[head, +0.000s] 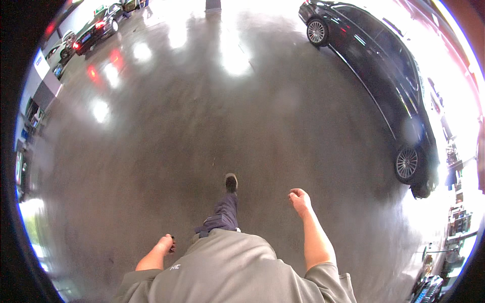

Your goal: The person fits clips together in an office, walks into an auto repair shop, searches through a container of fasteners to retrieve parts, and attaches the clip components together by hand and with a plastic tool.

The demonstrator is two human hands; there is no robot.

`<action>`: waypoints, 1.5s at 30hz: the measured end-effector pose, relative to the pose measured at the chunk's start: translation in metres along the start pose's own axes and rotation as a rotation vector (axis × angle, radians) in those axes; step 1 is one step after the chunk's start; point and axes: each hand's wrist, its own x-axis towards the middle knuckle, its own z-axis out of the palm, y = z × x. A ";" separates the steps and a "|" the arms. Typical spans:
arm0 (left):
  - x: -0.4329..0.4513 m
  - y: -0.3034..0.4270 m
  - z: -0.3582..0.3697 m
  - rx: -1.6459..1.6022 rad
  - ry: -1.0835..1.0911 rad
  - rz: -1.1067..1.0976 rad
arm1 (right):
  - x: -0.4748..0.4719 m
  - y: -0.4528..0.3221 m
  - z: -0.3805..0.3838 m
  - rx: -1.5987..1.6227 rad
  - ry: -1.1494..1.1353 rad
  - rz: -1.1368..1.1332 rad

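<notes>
My left hand (167,243) hangs beside my torso at the lower left, its fingers curled; a small dark thing shows at the fingers, too small to name. Further forward on the other side, my right hand (299,199) is loosely curled over the floor, with nothing seen in it. Between the two hands, one dark shoe (230,183) and a leg in dark trousers (223,212) reach out from under my grey-green shirt (231,265). The other foot is hidden. Neither hand touches a car.
Glossy grey floor (227,125) spreads ahead. A long black car (371,64) stands at the right. Another dark car (99,28) with lit red tail lights is at the far upper left. Equipment (460,223) lines the right edge, and a dark pillar (213,5) stands at the top.
</notes>
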 end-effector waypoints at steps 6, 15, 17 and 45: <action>0.027 0.348 0.113 0.338 -0.257 0.238 | 0.159 -0.021 -0.024 -0.191 -0.011 0.137; 0.031 0.875 0.251 0.385 -0.245 0.748 | 0.282 0.026 -0.026 -0.798 -0.607 0.091; 0.031 0.942 0.280 0.365 -0.261 0.797 | 0.351 0.027 -0.035 -0.861 -0.665 0.239; 0.321 1.991 0.465 0.591 0.007 0.786 | 1.367 -0.599 -0.055 -0.294 -0.536 0.548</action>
